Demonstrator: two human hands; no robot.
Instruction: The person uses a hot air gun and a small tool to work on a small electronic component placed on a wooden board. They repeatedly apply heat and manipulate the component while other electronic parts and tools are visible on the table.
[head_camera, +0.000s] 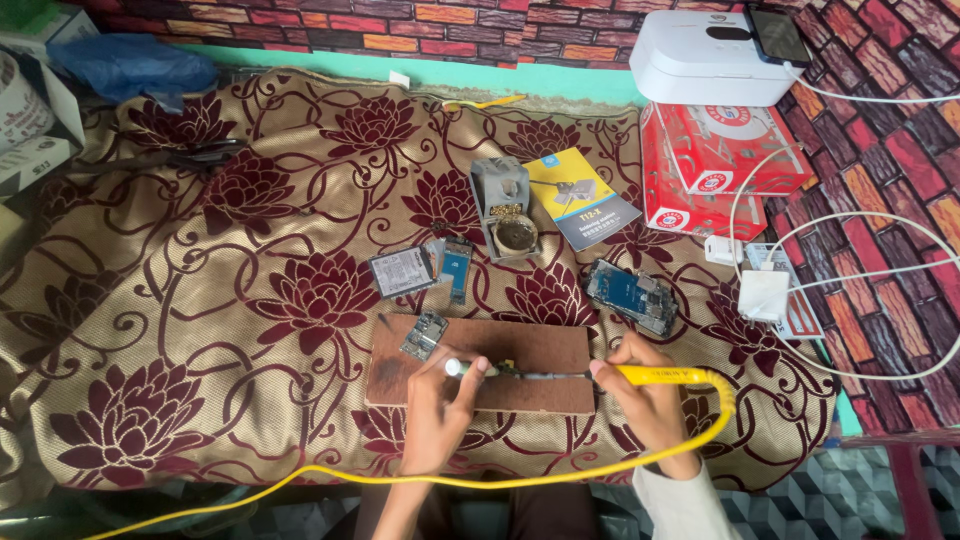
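Note:
My right hand (648, 400) grips a yellow-handled soldering iron (655, 376), its metal shaft lying leftward over a brown wooden board (540, 350). My left hand (440, 410) pinches a small white cylinder (468, 368) close to the iron's tip. A small circuit board (423, 336) rests on the wooden board's left end. The iron's yellow cable (600, 470) loops down past my right wrist and runs off to the lower left.
A floral gold-and-maroon cloth (250, 300) covers the surface. On it lie a phone battery (402, 272), a small blue part (457, 268), an opened phone (632, 295), a grey iron stand (506, 210), a booklet (580, 198), red boxes (720, 165), a white charger (765, 295) with cables, and a white device (705, 55).

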